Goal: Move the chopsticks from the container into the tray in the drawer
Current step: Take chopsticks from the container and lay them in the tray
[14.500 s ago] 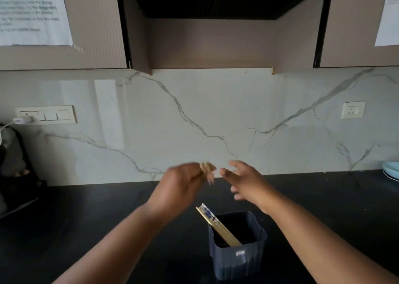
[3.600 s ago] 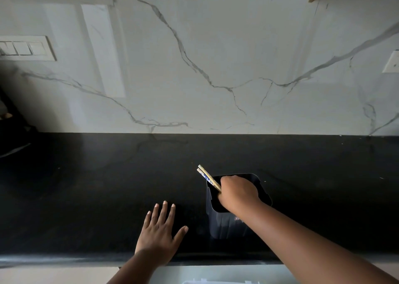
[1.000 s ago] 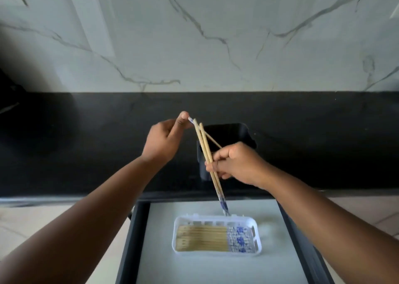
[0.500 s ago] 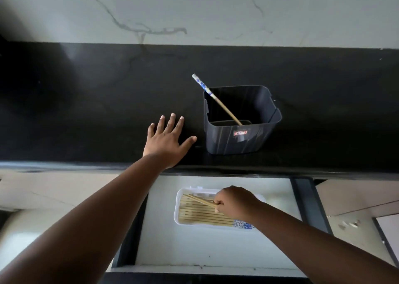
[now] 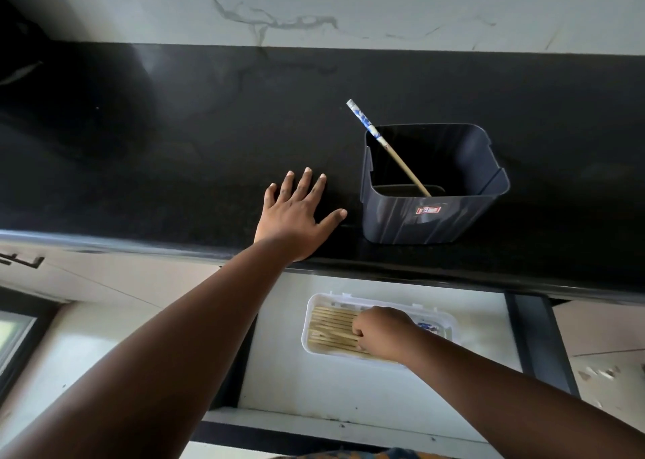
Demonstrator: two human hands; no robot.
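The left hand (image 5: 295,214) lies flat with spread fingers on the black stone counter (image 5: 174,144). Just right of it stands the dark grey plastic container (image 5: 429,221), one blue-patterned wooden chopstick (image 5: 384,144) leaning inside. Below, in the open drawer (image 5: 349,388), the right hand (image 5: 382,333) curls over the bamboo chopsticks (image 5: 331,326) in the white plastic tray (image 5: 310,305); whether it grips them is not clear.

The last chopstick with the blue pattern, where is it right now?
In the head view, right of centre, the chopstick leans inside the dark container on the black counter, just right of the flat left hand.
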